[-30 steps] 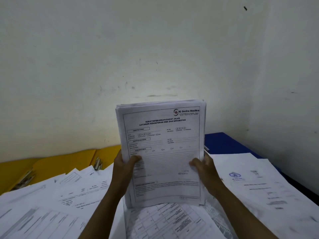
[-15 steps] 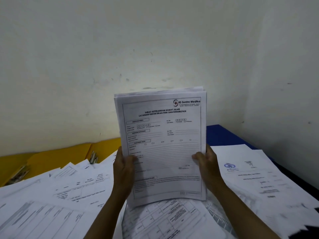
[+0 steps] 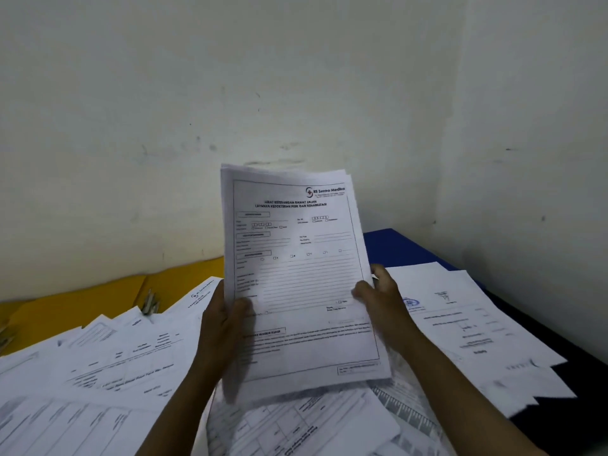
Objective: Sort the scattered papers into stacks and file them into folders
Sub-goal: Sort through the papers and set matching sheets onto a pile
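Loose sheets (image 3: pixel 108 366) overlap all round below the stack (image 3: pixel 296 274), which the left hand (image 3: pixel 223 324) grips at its left edge and the right hand (image 3: pixel 381 297) at its right, held upright and tilted, with yellow folders (image 3: pixel 98 301) behind-left, a blue folder (image 3: pixel 401 248) behind-right, and the wall (image 3: pixel 230 93) beyond.
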